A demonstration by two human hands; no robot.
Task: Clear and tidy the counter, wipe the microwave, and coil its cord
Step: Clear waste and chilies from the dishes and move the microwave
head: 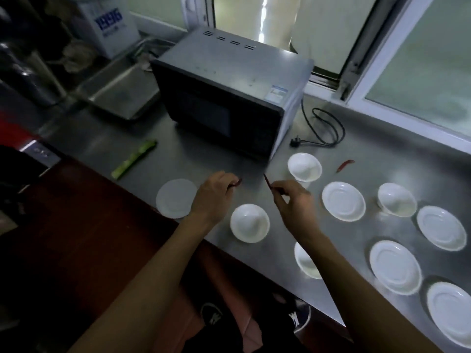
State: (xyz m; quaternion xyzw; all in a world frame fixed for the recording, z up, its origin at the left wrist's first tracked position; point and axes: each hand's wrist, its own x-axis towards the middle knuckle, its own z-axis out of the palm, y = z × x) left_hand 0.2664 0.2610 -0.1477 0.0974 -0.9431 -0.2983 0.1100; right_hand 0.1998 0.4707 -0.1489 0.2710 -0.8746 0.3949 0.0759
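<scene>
Clearing scraps comes first: mid-frame, the left hand pinches a small dark-red chilli and the right hand pinches another thin red chilli. Next, probably the loose red chilli right of centre; beyond, the grey steel microwave and its uncoiled black cord.
</scene>
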